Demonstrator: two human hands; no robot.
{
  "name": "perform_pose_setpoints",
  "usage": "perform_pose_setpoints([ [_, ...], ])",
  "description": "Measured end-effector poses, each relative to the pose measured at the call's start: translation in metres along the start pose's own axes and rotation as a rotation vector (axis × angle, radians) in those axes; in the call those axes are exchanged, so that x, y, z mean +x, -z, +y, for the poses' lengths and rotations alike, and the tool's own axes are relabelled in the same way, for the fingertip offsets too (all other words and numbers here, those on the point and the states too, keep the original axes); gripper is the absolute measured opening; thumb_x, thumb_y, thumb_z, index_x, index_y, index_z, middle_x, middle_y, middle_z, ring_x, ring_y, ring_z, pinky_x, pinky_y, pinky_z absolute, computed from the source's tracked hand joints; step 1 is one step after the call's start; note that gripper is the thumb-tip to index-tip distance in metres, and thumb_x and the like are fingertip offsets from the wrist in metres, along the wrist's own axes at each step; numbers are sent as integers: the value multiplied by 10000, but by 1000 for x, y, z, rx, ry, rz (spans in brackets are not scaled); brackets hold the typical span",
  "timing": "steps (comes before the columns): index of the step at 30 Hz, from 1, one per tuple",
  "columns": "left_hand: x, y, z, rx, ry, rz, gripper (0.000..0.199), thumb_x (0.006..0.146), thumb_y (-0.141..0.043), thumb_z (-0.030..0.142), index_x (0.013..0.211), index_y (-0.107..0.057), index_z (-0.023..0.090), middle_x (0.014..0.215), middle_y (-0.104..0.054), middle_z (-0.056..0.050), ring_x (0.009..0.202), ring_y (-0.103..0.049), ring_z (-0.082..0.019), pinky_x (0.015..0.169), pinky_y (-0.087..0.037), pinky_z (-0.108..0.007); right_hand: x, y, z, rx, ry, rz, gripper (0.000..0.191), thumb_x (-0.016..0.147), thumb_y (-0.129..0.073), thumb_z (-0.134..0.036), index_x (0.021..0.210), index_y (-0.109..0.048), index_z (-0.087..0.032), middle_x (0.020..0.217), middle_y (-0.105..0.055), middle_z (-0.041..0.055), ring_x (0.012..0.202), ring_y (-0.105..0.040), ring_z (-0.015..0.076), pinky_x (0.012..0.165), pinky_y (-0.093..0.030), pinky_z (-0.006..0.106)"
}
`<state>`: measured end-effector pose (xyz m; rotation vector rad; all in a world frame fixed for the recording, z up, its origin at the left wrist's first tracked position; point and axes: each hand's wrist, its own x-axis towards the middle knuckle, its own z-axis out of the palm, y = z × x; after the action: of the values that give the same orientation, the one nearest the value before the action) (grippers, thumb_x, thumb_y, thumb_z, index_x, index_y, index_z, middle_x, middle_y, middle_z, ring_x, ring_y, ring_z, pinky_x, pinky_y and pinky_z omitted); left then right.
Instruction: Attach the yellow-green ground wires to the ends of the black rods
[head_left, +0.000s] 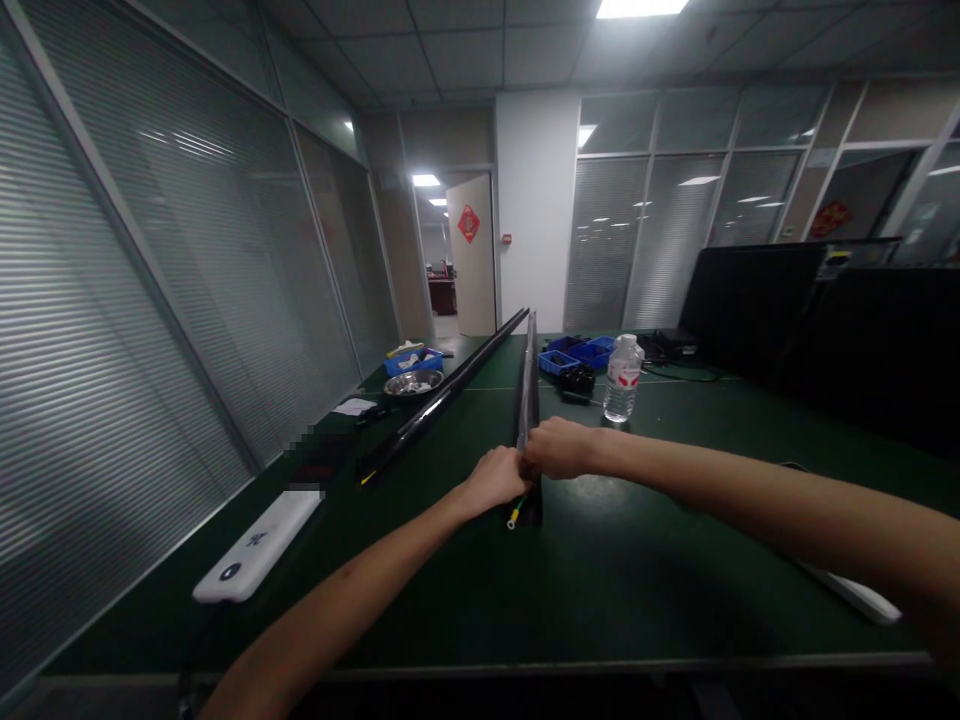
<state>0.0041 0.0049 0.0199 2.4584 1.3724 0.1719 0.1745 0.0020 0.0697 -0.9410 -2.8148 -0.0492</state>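
Note:
A long dark rail (529, 390) runs away from me across the green table. At its near part my left hand (496, 478) is closed on the left side, fingers curled. My right hand (556, 447) is closed against the same rail from the right, touching or almost touching the left one. What the fingertips pinch is hidden between the hands. Below them a yellow-green wire with a ring terminal (513, 519) sticks out near the rail's end. A second black rail (442, 398) lies slanted to the left, a yellow tip at its near end.
Left of the rails are a metal bowl (413, 384), a blue bin (415, 361) and a white device (260, 545). To the right stand a water bottle (622, 380), blue trays (576, 353) and black monitors (757, 310). The green table's front edge (480, 668) is near me.

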Motion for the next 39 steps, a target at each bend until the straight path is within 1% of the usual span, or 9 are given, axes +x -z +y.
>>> perform_pose_setpoints([
  [5,-5,3,0,-51,-45,4,148,812,-641,266,883,-720,163,883,-737,-82,826,-695,-223,688,-484,-262,2,6,-13,-229,52,-95,175,655,-741,-43,617,-704,-209,620,-706,24,572,-641,166,609,-427,275],
  [11,-4,1,-1,-75,-56,8,165,814,-658,310,845,-707,156,867,-738,-86,811,-703,-223,647,-487,-243,2,11,-14,-240,85,-140,177,680,-715,-38,620,-708,-204,664,-734,48,647,-679,185,647,-446,272],
  [14,-2,-1,-2,-44,-46,16,178,805,-657,327,847,-709,162,869,-739,-86,808,-708,-223,626,-485,-231,0,16,-14,-295,173,-202,147,758,-658,-76,736,-750,-188,755,-757,82,704,-708,214,649,-459,279],
  [16,0,-2,-2,-6,-46,17,174,798,-654,319,857,-714,167,877,-740,-90,809,-710,-227,624,-486,-230,-2,20,-16,-346,178,-268,163,815,-611,-118,832,-763,-175,811,-761,105,741,-721,238,648,-471,289],
  [23,7,-8,-9,31,-67,-1,205,771,-663,282,943,-710,181,915,-739,-83,799,-707,-224,630,-497,-237,4,22,-31,-276,-212,-369,251,876,-555,-255,928,-771,-139,941,-750,159,830,-730,271,649,-510,287],
  [26,7,-10,-12,24,-78,15,210,768,-664,275,951,-705,181,924,-740,-78,807,-708,-219,638,-494,-233,6,24,-33,-228,-256,-390,264,885,-555,-273,962,-772,-145,966,-749,156,836,-729,271,633,-508,282],
  [28,7,-10,-11,4,-71,11,196,760,-665,262,933,-706,179,914,-740,-76,805,-709,-216,631,-488,-228,6,27,-32,-258,-196,-399,256,898,-550,-262,952,-773,-149,942,-751,146,817,-728,261,634,-502,280],
  [35,0,0,-4,-28,-79,-14,204,788,-655,324,897,-706,159,885,-735,-91,794,-702,-223,627,-496,-236,1,27,-27,-464,169,-373,197,900,-567,-125,906,-762,-154,835,-755,111,790,-724,230,660,-460,275],
  [39,0,-1,-4,-9,-98,5,194,799,-637,322,878,-697,155,848,-732,-88,768,-705,-217,610,-490,-230,-2,24,-26,-506,244,-349,233,895,-533,-78,877,-756,-143,816,-754,117,797,-726,237,665,-456,290],
])
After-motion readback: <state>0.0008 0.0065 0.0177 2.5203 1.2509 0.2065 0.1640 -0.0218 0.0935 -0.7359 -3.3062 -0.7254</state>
